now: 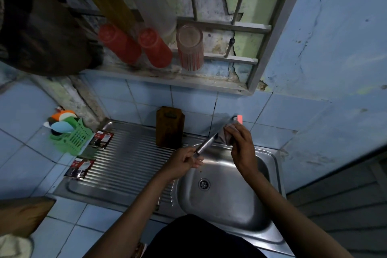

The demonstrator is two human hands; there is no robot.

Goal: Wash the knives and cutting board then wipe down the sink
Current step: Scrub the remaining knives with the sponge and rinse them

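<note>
My left hand [184, 158] grips the handle of a steel knife [206, 144], whose blade points up and right over the back rim of the sink. A greyish sponge or cloth [228, 133] sits in my right hand [240, 142], pressed around the blade's tip. Both hands hover above the stainless sink basin [234, 205], whose drain [204, 184] is bare. A dark wooden cutting board [169, 126] stands upright against the tiled wall at the back of the ribbed drainboard [125, 165].
The tap with a pink top [239, 119] sits behind my right hand. A green basket [72, 137] of utensils stands at the left, with two sachet packs [80, 167] beside the drainboard. Red cups [155, 48] and a glass [190, 48] hang on the wall rack above.
</note>
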